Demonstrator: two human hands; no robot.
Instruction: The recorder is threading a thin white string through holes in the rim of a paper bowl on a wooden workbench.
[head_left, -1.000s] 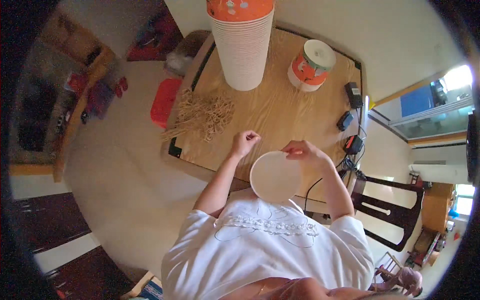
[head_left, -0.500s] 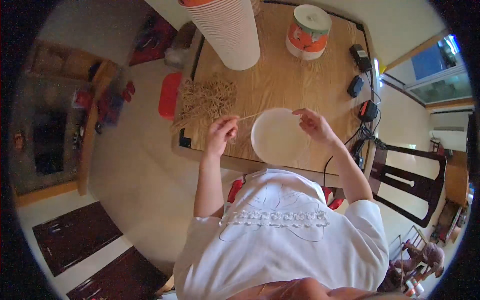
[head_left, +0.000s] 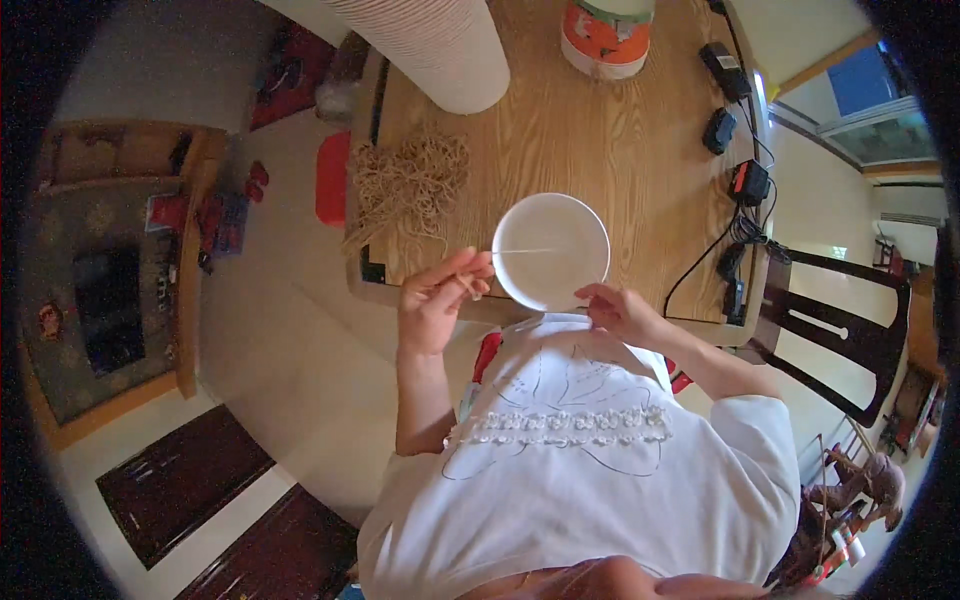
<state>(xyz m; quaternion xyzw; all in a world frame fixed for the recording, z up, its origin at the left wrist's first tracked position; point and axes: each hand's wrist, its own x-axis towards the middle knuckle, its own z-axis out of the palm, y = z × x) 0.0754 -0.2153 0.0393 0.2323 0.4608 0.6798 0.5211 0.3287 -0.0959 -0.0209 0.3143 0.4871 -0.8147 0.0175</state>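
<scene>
A white round bowl-like container [head_left: 565, 275] is at the near edge of the wooden table, its round opening facing up. My right hand [head_left: 625, 312] is closed on its near right rim, thumb and fingers together. Left of the container, my left hand [head_left: 440, 300] pinches a thin pale string [head_left: 525, 250], whose free length reaches across the container's opening. Beyond my left hand lies a tangled heap of tan string [head_left: 410, 190]. A tall stack of nested white paper tubs [head_left: 440, 60] stands behind that heap.
An orange, green and white tub [head_left: 605, 40] stands at the table's far side. Black adapters [head_left: 720, 130] and cables [head_left: 745, 230] line the right edge. A dark wooden chair [head_left: 830, 320] is to the right. A red container [head_left: 332, 180] is beyond the table's left edge.
My right hand has come nearer, from the container's far right rim to its near right rim. The string, earlier stretched toward my right hand, now ends over the opening.
</scene>
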